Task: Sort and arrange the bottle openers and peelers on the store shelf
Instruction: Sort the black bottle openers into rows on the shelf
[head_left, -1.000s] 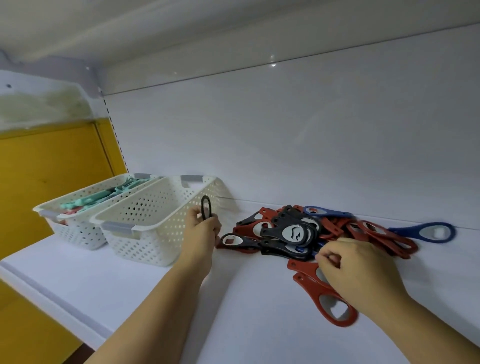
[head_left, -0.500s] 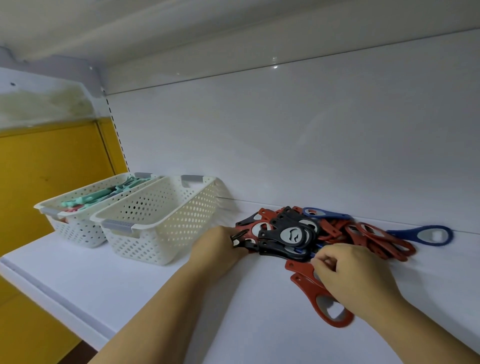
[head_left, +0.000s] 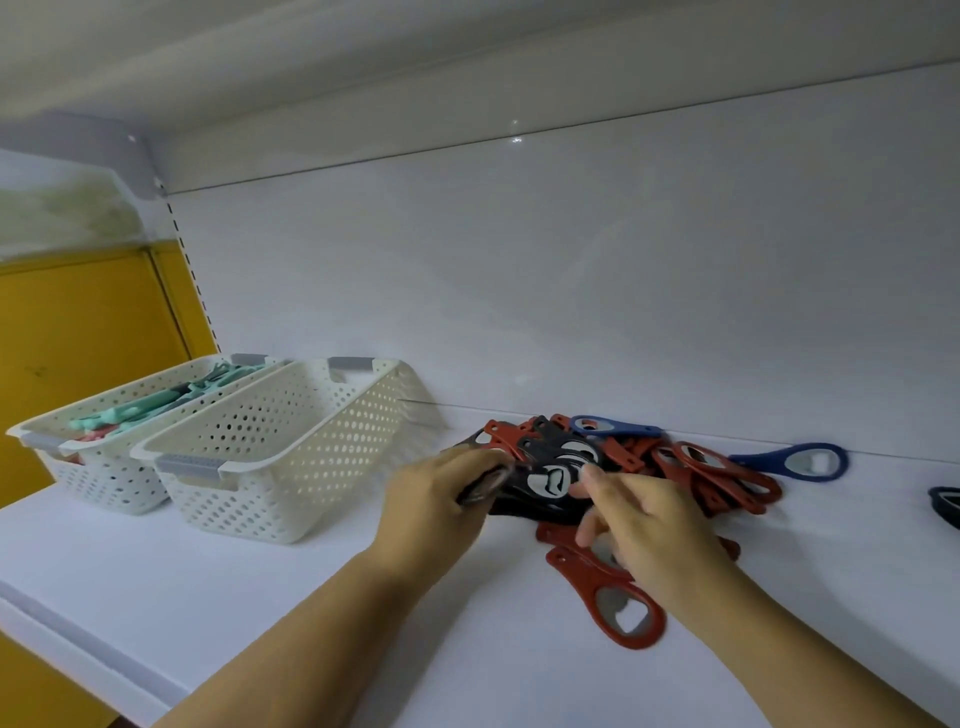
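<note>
Reaching forward, my left hand (head_left: 441, 501) curls round a black opener (head_left: 488, 483); beside it, my right hand (head_left: 644, 525) rests loose fingers on the pile (head_left: 727, 483).

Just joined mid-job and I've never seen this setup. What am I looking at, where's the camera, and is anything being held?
No machine here: these are a person's two bare hands, filmed by one wide-angle camera worn on the head, looking down at a white store shelf. At left stand two white perforated baskets; the far basket holds teal peelers, the near basket sits beside it. To their right lies a pile of bottle openers, red, black and blue, with one blue opener lying apart. The left hand has its grip on a black opener at the pile's edge. The right hand rests curled fingers on the pile; whether it holds one is unclear.
</note>
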